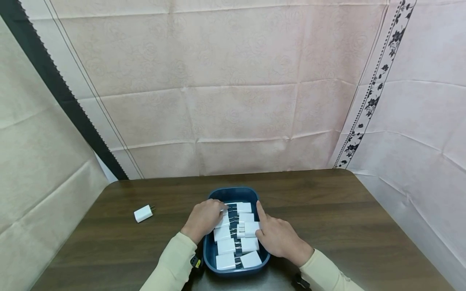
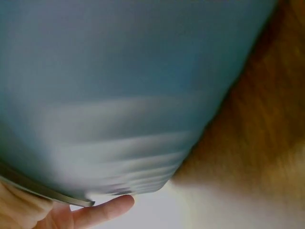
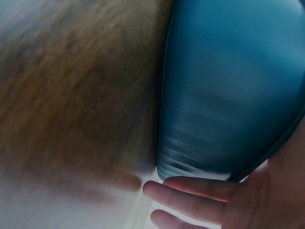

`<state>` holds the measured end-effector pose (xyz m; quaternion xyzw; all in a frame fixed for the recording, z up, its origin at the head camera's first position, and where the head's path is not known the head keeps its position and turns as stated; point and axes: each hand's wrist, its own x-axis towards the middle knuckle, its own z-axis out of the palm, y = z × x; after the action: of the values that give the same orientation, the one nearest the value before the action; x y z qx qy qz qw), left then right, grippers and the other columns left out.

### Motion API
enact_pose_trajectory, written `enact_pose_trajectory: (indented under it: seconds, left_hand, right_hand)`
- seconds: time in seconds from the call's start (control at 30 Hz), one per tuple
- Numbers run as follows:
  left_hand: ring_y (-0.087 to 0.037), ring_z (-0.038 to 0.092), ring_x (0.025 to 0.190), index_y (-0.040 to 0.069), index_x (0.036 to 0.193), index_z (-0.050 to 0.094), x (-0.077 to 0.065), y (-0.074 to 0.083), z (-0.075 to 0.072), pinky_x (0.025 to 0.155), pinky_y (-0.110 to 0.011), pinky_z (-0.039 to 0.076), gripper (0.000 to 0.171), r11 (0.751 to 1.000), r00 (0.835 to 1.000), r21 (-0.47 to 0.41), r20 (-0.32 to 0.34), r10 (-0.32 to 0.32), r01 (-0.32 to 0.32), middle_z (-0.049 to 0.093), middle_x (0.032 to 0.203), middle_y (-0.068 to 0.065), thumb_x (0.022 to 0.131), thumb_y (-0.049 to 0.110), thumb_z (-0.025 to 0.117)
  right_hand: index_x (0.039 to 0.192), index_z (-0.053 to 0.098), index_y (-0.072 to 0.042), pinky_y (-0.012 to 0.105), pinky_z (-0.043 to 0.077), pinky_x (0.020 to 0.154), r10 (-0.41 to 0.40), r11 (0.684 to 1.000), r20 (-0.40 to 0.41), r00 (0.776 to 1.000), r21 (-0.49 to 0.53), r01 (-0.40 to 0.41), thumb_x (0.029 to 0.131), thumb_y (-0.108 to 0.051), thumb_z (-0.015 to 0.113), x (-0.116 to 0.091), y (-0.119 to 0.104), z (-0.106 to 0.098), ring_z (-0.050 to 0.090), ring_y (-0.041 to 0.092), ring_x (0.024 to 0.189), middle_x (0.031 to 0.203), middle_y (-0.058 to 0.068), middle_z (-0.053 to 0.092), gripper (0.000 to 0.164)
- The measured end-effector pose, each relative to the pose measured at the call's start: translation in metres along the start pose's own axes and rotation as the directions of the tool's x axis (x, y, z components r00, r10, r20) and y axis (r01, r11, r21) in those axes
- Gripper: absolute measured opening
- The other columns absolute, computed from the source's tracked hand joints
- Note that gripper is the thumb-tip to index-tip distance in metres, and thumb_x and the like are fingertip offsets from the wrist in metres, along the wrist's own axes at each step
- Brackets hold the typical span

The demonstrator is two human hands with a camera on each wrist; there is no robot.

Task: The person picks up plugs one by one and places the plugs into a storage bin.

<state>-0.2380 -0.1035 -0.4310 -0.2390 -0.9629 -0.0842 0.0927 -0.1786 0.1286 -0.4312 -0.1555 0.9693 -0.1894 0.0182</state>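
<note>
A blue plastic bin [image 1: 210, 258] holds white plug-in chargers [image 1: 249, 245] in two columns, their prongs pointing inward. Over the bin's far left rim bends my left hand [image 1: 204, 218], its fingertips curled at a white charger [image 1: 223, 220] in the upper left; the hand itself hides part of that charger. On the opposite side, my right hand [image 1: 280, 238] rests at the right rim, index finger stretched forward and thumb near a charger lying higher than its neighbours. In the right wrist view several straight fingers [image 3: 190, 198] extend beside the bin's outer wall [image 3: 228, 95].
One white charger [image 1: 143, 213] lies alone on the brown wooden table [image 1: 109, 242], left of the bin, its prongs pointing right. Pale cloth sheets [image 1: 236, 101] hang behind the table and on both sides.
</note>
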Motion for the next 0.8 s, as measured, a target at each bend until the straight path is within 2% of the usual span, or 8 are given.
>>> enact_pose_trajectory:
  seconds: [0.3, 0.4, 0.53, 0.67, 0.8]
  left_hand:
    - [-0.016, 0.067, 0.078, 0.013, 0.108, 0.079, -0.003, 0.000, -0.001, 0.081, -0.036, 0.062, 0.019, 0.996, 0.997, 0.076, -0.058, 0.041, -0.036, 0.078, 0.105, -0.004, 0.097, 0.023, 0.068]
    - [-0.014, 0.063, 0.073, 0.014, 0.110, 0.079, -0.004, -0.001, -0.003, 0.077, -0.034, 0.062, 0.021, 0.996, 0.998, 0.082, -0.050, 0.034, -0.030, 0.078, 0.104, -0.004, 0.097, 0.025, 0.067]
    - [-0.016, 0.063, 0.077, 0.014, 0.116, 0.077, -0.008, 0.000, -0.010, 0.079, -0.036, 0.061, 0.025, 0.999, 0.999, 0.050, 0.037, 0.007, -0.009, 0.076, 0.112, -0.006, 0.097, 0.028, 0.067]
    - [-0.020, 0.067, 0.090, 0.014, 0.123, 0.073, -0.012, 0.003, -0.022, 0.089, -0.043, 0.060, 0.031, 1.000, 0.989, -0.006, 0.145, 0.000, 0.001, 0.073, 0.122, -0.008, 0.096, 0.029, 0.068]
    - [-0.025, 0.069, 0.105, 0.014, 0.127, 0.071, -0.015, 0.004, -0.033, 0.096, -0.047, 0.057, 0.033, 0.999, 0.982, -0.031, 0.190, -0.001, 0.007, 0.071, 0.128, -0.008, 0.098, 0.029, 0.066]
  right_hand:
    - [0.161, 0.018, -0.001, 0.037, 0.052, 0.076, 0.003, 1.000, -0.003, 1.000, -0.004, -0.003, 0.101, -0.027, 0.054, 0.000, 0.000, 0.001, 0.066, 0.020, 0.097, 0.151, 0.018, 0.053, 0.075]
    - [0.161, 0.018, -0.001, 0.037, 0.052, 0.076, 0.001, 1.000, 0.000, 1.000, -0.002, -0.001, 0.101, -0.027, 0.054, 0.000, 0.000, 0.001, 0.066, 0.020, 0.097, 0.151, 0.018, 0.052, 0.075]
    - [0.161, 0.017, -0.001, 0.038, 0.054, 0.079, 0.001, 1.000, 0.004, 1.000, -0.003, -0.001, 0.101, -0.028, 0.054, 0.000, 0.000, 0.001, 0.066, 0.020, 0.100, 0.152, 0.017, 0.052, 0.075]
    - [0.161, 0.017, -0.002, 0.038, 0.053, 0.077, 0.006, 1.000, 0.005, 1.000, 0.002, -0.006, 0.101, -0.028, 0.055, 0.000, -0.001, 0.000, 0.067, 0.021, 0.100, 0.151, 0.017, 0.052, 0.076]
    - [0.161, 0.017, -0.002, 0.038, 0.053, 0.078, 0.010, 1.000, 0.007, 1.000, 0.008, -0.010, 0.101, -0.028, 0.055, 0.000, -0.001, -0.001, 0.067, 0.021, 0.102, 0.152, 0.017, 0.052, 0.076]
